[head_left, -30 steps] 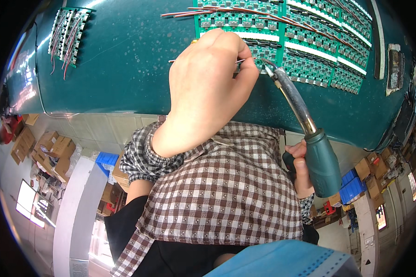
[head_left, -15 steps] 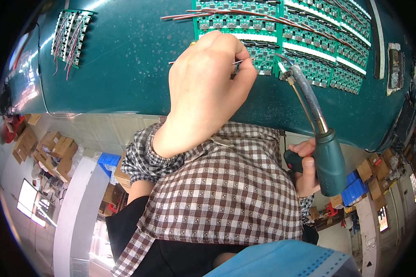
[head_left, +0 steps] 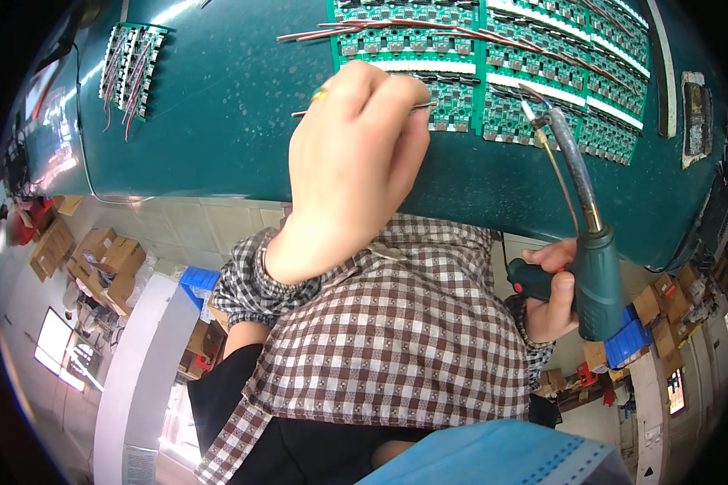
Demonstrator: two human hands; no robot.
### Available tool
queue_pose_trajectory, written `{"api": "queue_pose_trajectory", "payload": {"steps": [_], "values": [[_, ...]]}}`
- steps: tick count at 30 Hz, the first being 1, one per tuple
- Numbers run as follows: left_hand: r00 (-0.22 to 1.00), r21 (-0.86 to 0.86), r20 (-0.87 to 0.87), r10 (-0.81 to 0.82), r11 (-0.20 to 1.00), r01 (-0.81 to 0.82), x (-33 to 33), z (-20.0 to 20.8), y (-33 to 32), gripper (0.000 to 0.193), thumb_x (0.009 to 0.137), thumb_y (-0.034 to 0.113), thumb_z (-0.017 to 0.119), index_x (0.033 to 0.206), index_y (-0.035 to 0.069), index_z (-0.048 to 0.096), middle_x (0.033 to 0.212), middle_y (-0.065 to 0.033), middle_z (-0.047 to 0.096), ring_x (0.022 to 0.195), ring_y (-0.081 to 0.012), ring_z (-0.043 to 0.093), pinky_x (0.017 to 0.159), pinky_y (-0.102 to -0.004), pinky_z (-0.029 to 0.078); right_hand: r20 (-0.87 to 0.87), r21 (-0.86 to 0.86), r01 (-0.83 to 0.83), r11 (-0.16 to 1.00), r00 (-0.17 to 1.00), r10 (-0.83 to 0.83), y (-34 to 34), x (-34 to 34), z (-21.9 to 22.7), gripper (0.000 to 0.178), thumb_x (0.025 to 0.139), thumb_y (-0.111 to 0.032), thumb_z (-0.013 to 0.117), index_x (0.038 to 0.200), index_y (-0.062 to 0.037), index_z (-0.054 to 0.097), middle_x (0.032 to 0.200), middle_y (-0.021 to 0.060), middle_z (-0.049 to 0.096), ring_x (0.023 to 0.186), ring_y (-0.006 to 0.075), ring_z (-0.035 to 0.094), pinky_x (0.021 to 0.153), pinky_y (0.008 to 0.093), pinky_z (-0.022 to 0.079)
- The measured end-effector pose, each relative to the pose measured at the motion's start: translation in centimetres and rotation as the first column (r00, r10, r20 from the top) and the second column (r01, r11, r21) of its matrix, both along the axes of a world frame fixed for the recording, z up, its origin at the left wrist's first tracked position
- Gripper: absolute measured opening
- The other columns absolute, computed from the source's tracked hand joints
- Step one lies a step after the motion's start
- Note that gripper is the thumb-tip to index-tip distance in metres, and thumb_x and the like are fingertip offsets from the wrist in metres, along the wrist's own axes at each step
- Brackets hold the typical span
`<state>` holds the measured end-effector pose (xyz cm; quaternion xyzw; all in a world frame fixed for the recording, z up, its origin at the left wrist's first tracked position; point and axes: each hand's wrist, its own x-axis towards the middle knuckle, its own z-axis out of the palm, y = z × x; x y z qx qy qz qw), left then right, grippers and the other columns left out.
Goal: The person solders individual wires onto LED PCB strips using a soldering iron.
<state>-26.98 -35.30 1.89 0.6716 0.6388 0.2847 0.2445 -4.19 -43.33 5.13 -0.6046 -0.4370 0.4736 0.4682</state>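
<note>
My left hand [head_left: 344, 162] is closed in a pinch over the near edge of a panel of green circuit boards [head_left: 451, 109]. It holds a thin wire [head_left: 298, 114], whose reddish end sticks out left of the hand and whose other end shows past the fingertips. The middle of the wire is hidden by the hand. At the right, my right hand [head_left: 552, 295] is wrapped round the dark green grip of a soldering gun [head_left: 598, 283]. Its bent metal tube and pale tip [head_left: 528, 109] point up over the right part of the panel, with a thin feed tube alongside.
Several red, black and white wires [head_left: 412, 24] lie across the boards. A smaller wired board panel [head_left: 131, 73] lies at the far left of the green tabletop [head_left: 226, 105]. At the right are a metal strip [head_left: 662, 73] and a worn rectangular block [head_left: 695, 121].
My right hand and the soldering gun have shifted right, taking the tip away from my left fingers. My left hand has moved slightly left, still pinching the wire.
</note>
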Motion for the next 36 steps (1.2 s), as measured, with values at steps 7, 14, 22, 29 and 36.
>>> {"api": "queue_pose_trajectory", "payload": {"steps": [7,14,22,29,36], "values": [[0.959,0.214,-0.177,-0.222,0.942,0.258,-0.9,-1.3,-1.5,0.038,0.066,0.004,0.069,0.104,0.008,0.066,0.108,-0.0057,0.059,0.095,-0.0242,0.057,0.075,-0.0376,0.045,0.002,0.022,0.022,1.000,1.000,-0.022,0.3,0.4,-0.1,0.039,0.091,-0.021,0.056,0.114,0.0101,0.048,0.087,0.0142,0.051,0.072,0.0221,0.056,0.062,0.0365,0.057],[0.935,0.215,-0.245,-0.255,0.927,0.309,-1.1,-1.7,-1.3,0.041,0.066,0.006,0.068,0.107,0.007,0.066,0.110,-0.0066,0.059,0.096,-0.0233,0.057,0.077,-0.0372,0.045,-0.035,0.033,0.018,0.999,0.999,-0.017,0.4,0.7,-0.8,0.038,0.092,-0.019,0.055,0.116,0.0099,0.048,0.088,0.0141,0.052,0.073,0.0220,0.056,0.063,0.0360,0.056],[0.921,0.196,-0.263,-0.287,0.919,0.342,-0.6,-2.5,-0.4,0.038,0.068,0.008,0.066,0.106,0.007,0.066,0.107,-0.0050,0.058,0.096,-0.0217,0.057,0.078,-0.0364,0.044,-0.029,0.035,0.019,0.999,0.999,-0.018,1.0,1.2,-1.8,0.038,0.092,-0.017,0.055,0.118,0.0099,0.047,0.088,0.0143,0.052,0.073,0.0212,0.055,0.063,0.0352,0.056],[0.928,0.218,-0.248,-0.277,0.918,0.332,-1.2,-2.2,-0.6,0.036,0.068,0.008,0.066,0.104,0.007,0.066,0.105,-0.0038,0.058,0.095,-0.0206,0.057,0.078,-0.0356,0.043,-0.025,0.054,-0.001,0.999,1.000,0.003,1.0,0.8,-1.3,0.038,0.091,-0.015,0.055,0.118,0.0098,0.046,0.088,0.0145,0.052,0.073,0.0210,0.055,0.062,0.0348,0.057],[0.938,0.234,-0.216,-0.273,0.918,0.321,-2.2,-1.5,-1.2,0.035,0.067,0.006,0.067,0.102,0.007,0.067,0.105,-0.0044,0.058,0.093,-0.0210,0.057,0.077,-0.0359,0.043,-0.104,-0.032,0.059,0.998,0.993,-0.062,0.2,0.0,-0.3,0.044,0.085,-0.022,0.066,0.112,0.0100,0.050,0.090,0.0167,0.055,0.076,0.0243,0.059,0.071,0.0413,0.057]]}}
